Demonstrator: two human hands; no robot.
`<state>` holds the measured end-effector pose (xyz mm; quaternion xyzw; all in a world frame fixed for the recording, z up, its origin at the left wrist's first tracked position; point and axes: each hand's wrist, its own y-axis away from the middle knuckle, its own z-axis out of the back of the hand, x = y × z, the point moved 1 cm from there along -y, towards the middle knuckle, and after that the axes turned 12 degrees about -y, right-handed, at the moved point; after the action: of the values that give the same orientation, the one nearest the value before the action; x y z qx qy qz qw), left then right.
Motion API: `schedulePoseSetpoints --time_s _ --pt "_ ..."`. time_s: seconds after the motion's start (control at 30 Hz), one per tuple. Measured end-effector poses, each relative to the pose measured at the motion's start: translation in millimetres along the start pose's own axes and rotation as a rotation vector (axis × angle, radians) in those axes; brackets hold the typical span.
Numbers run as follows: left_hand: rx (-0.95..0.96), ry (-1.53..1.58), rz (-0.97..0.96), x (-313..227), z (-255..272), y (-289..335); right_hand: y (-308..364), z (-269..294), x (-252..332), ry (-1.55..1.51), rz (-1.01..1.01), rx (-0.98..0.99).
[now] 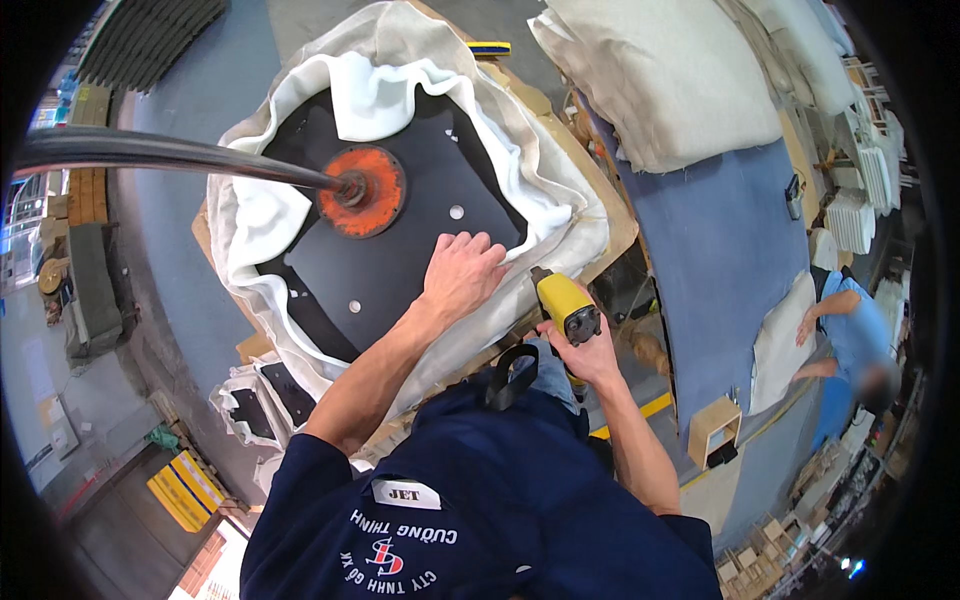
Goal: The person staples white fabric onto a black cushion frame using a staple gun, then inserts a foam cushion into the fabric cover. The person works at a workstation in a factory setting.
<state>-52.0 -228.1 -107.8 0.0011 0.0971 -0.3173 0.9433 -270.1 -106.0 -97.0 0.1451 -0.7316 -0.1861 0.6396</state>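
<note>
A cushion seat lies upside down before me, its black base board [400,270] ringed by white padding [370,95] and a loose beige fabric cover [590,235]. An orange round plate [362,192] on a metal rod [200,155] rests on the board. My left hand [462,275] is closed at the board's near right edge, its fingers curled over the bunched padding and cover. Just to its right, my right hand [590,350] grips a yellow and black staple gun [566,305], nose toward the cushion edge. Its handle is mostly hidden by my fingers.
A blue-topped table [720,230] on the right bears a pile of beige fabric-covered pieces [670,80]. Beyond it, a person in blue [850,320] handles a beige piece [783,345]. Smaller black-and-white cushions [262,400] stand at lower left.
</note>
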Motion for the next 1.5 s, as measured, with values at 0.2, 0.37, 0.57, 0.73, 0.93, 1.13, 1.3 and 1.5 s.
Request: schedulePoseSetpoints --time_s 0.2,0.37,0.57,0.73,0.93,1.13,1.3,1.5 --pt "-0.022 0.047 -0.026 -4.7 -3.6 -0.6 -0.5 -17.0 21.1 -0.077 -0.044 -0.006" --pt "-0.012 0.117 0.044 10.9 2.1 -8.9 -13.2 -25.4 51.6 0.059 -0.196 0.016" --pt "-0.086 0.127 0.095 20.1 -9.2 -7.7 -45.3 -49.6 83.3 0.255 -0.298 0.042" --pt "-0.070 0.076 0.099 24.0 -15.2 -11.3 -59.2 -61.1 98.3 0.385 -0.218 0.034" --pt "-0.091 0.107 0.117 25.0 -18.5 -9.4 -63.6 -63.6 101.1 0.425 -0.199 0.062" --pt "-0.156 0.142 0.097 22.9 -16.0 -16.8 -73.2 -67.5 101.4 0.464 -0.148 0.032" --pt "-0.414 0.236 0.182 27.7 -24.4 -34.9 -91.7 -55.9 127.0 0.528 -0.120 0.138" --pt "-0.438 0.581 0.486 43.9 -8.3 -35.2 -49.4 -31.1 76.0 0.325 -0.101 0.263"
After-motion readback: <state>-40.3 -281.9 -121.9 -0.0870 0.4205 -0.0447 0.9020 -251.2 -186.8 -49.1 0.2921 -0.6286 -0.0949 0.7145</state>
